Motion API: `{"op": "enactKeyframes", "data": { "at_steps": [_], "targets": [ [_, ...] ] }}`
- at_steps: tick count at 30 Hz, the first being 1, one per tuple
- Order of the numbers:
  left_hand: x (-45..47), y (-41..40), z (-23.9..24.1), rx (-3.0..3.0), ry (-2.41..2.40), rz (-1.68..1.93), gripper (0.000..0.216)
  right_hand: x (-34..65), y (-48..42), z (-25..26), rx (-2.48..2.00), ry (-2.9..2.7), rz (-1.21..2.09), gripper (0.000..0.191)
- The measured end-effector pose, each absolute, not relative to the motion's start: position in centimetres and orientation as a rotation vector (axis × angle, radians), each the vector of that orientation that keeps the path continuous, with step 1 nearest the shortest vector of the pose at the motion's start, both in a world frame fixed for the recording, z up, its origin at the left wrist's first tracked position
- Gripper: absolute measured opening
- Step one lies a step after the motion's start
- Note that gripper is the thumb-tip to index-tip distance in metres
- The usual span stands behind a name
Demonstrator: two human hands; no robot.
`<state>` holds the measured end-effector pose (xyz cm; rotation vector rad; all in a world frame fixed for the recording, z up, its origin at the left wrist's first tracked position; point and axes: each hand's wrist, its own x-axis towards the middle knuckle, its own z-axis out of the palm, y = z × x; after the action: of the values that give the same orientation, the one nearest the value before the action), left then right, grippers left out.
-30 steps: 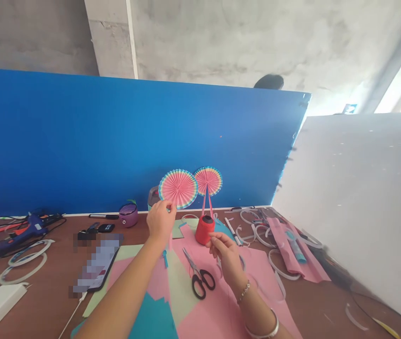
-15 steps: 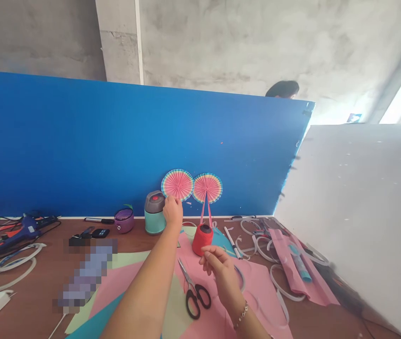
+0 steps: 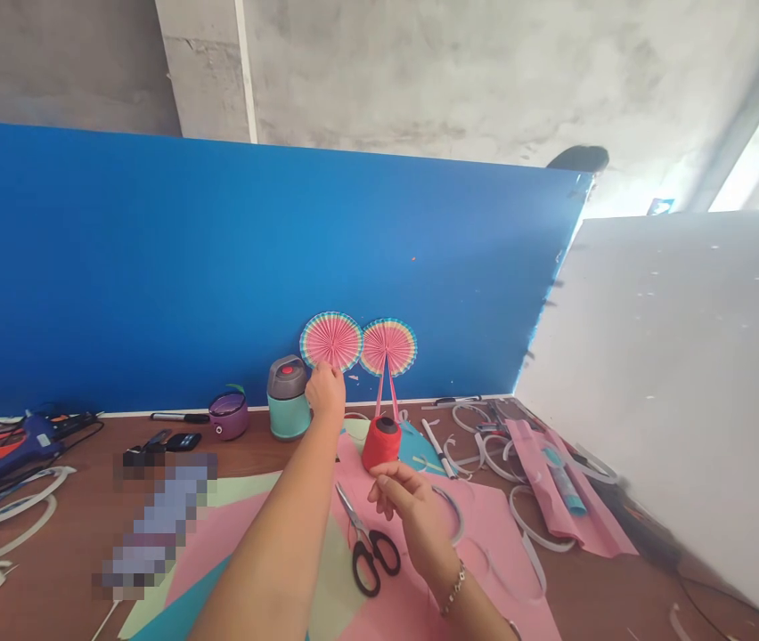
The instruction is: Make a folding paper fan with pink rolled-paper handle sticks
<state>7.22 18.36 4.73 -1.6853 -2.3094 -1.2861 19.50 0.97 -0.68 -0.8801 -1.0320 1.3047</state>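
Note:
My left hand (image 3: 327, 390) reaches forward, fingers closed at the lower edge of a round pleated paper fan (image 3: 332, 340), pink with a yellow and blue rim. The fan's handle is hidden by the hand. A second paper fan (image 3: 388, 345), with two pink legs, stands beside it behind a red thread cone (image 3: 381, 445). My right hand (image 3: 412, 512) is just in front of the cone, its thumb and fingertips pinched together; whatever they hold is too fine to make out. Scissors (image 3: 367, 543) with black handles lie on the pink paper (image 3: 466, 579) between my arms.
A teal flask (image 3: 289, 409) and a purple cup (image 3: 228, 417) stand left of the fans. A glue gun (image 3: 36, 436) lies far left. White strip rings (image 3: 540, 521), a marker (image 3: 439, 448) and wrapped pink paper (image 3: 567, 490) lie right. A blue partition (image 3: 118, 267) rises behind.
The view has shifted slightly. Both hands keep nearly the same pose, the left one still at the fan. The head behind the partition has moved right and lower.

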Motion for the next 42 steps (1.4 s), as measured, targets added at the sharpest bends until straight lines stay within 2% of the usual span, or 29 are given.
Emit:
{"op": "enactKeyframes", "data": {
  "at_steps": [10,17,20,23,28,34,42],
  "targets": [
    [6.7,17.3,4.3,-1.732,-2.302,-1.432,0.017,19.6,1.0,-0.7,-0.895,-1.051,1.293,0.015],
    [8.5,17.0,4.4,-1.947,-2.344,-1.706,0.018,19.4,1.0,-0.9,-0.895,-1.027,1.274,0.015],
    [10.4,17.8,4.2,-2.143,-2.452,-1.845,0.026,19.5,1.2,-0.9,-0.888,-0.987,1.219,0.016],
    [12.1,18.7,3.9,-2.282,-2.629,-2.010,0.034,19.8,1.4,-1.0,-0.888,-0.950,1.195,0.018],
    [13.6,19.8,3.6,-2.380,-2.723,-2.428,0.034,19.9,1.4,-0.8,-0.879,-0.918,1.208,0.018],
    [14.5,20.5,4.0,-2.234,-2.492,-3.006,0.034,19.9,1.4,-0.3,-0.883,-0.888,1.203,0.017],
    [17.1,20.8,6.3,-2.309,-2.143,-3.380,0.027,20.5,1.3,0.1,-0.911,-0.832,1.096,0.018]
  ]
}}
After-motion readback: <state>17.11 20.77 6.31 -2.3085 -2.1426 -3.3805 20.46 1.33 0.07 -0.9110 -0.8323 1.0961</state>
